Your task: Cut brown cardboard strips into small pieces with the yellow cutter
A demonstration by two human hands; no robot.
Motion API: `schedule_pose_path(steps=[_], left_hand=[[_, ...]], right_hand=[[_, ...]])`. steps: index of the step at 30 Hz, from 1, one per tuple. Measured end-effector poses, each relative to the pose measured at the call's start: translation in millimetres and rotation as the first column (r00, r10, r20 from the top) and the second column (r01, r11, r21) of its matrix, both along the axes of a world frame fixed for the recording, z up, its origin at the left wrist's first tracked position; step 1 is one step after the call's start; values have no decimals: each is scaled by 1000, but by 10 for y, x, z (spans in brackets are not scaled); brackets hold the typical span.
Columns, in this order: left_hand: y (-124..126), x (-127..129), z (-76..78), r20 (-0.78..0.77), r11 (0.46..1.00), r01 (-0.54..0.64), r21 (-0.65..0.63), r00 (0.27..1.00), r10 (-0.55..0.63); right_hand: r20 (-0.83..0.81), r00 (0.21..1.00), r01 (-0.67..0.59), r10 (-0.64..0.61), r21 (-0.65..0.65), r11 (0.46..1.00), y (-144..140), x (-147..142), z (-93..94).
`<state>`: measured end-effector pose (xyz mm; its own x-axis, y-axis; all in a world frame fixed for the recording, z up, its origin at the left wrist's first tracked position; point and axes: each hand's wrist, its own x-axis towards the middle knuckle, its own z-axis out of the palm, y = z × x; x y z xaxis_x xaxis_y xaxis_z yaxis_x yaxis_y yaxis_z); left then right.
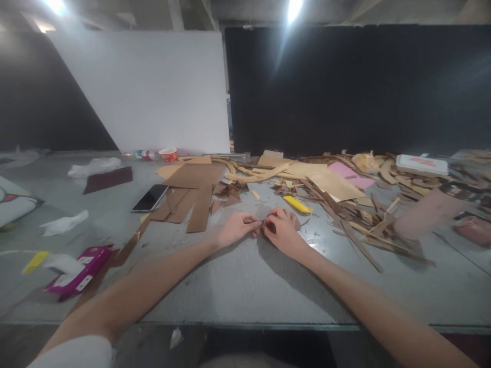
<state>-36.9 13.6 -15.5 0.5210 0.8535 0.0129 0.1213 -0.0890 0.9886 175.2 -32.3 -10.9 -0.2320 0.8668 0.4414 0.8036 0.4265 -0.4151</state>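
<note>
- Cardboard sliver [256, 222], thin and tan, sits pinched between left hand [237, 228] and right hand [281, 230], low over the grey table [245, 286].
- Both hands close on it; short, fingertip-close grips would likely control it best.

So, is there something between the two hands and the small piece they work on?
Nothing visible. The left hand and the right hand meet fingertip to fingertip on the table, pinching something too small to identify. The yellow knife and cardboard scraps lie behind them.
</note>
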Motion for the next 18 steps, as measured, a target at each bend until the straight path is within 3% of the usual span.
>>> schedule_pose_path(steps=[13, 18], left_hand=[[-48, 23, 117, -71, 999, -14, 50, 997, 18], [-69, 28, 152, -101, 998, -30, 49, 994, 35]], right_hand=[[-52, 999, -7, 2, -95, 995, 25, 46, 63], [-70, 997, -14, 10, -52, 999, 55, 119, 75]])
